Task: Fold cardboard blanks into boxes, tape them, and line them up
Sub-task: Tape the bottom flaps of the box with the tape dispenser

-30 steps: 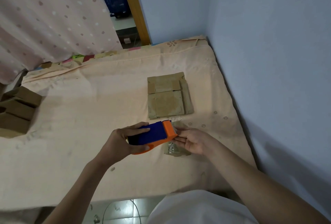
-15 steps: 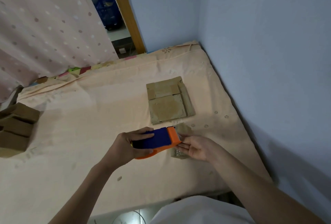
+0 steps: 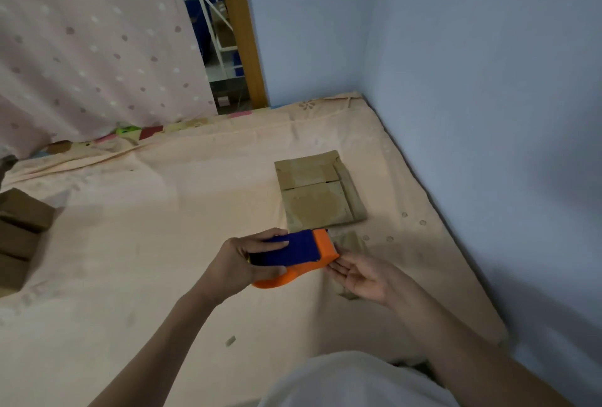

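Cardboard blanks [image 3: 321, 193] near wall; left hand [image 3: 239, 268] fingers clamp tape dispenser [image 3: 294, 257]; right hand [image 3: 365, 276] fingers straight.

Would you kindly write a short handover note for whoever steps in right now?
Left hand grips the blue and orange tape dispenser above the bed sheet.
Right hand is at the dispenser's orange end, fingers nearly straight; whether it holds tape cannot be told.
A small cardboard piece lies partly under the right hand.
Flat cardboard blanks are stacked just beyond.
Done: folded boxes lined up at the far left.
Left: fold, tape and line up the remaining blanks.
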Demonstrator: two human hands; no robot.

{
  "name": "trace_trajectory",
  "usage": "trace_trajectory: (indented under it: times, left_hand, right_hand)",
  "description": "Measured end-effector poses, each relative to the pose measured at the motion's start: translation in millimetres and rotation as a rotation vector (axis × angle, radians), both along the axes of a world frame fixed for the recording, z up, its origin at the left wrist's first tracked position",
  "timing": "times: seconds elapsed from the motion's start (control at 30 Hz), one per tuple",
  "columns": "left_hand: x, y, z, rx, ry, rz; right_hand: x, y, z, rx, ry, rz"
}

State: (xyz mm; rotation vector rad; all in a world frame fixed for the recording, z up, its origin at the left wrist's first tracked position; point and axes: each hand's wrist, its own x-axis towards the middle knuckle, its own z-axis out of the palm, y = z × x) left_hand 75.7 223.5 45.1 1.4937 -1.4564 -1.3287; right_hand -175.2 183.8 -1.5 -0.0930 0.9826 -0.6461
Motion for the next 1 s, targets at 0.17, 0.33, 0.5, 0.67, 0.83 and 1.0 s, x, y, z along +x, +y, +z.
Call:
trace_trajectory:
  times: [0.17,0.33,0.5,0.67,0.83,1.0]
  left_hand:
    - [13.1,-5.2,-5.8,-0.001,0.003,-0.013]
    - [17.5,-7.8,-13.7,-0.010,0.008,-0.024]
    - [18.3,-8.5,-21.8,-0.012,0.000,-0.059]
    - [19.4,-7.4,-27.8,0.010,-0.002,-0.065]
    - [22.1,-3.9,-33.1,0.022,-0.005,-0.064]
    - [26.4,-2.1,-34.3,0.039,-0.017,-0.074]
  right_hand:
    - [12.1,-3.4,-3.9,-0.030,0.037,0.050]
    - [15.5,-8.0,-7.7,-0.024,0.089,0.077]
    - [17.4,0.5,-17.3,0.010,0.079,0.011]
    - [18.8,5.2,-26.5,0.033,0.093,-0.002]
    - [20.1,7.4,-21.2,0.034,0.095,0.008]
    - [23.6,8.4,-18.5,0.058,0.114,0.028]
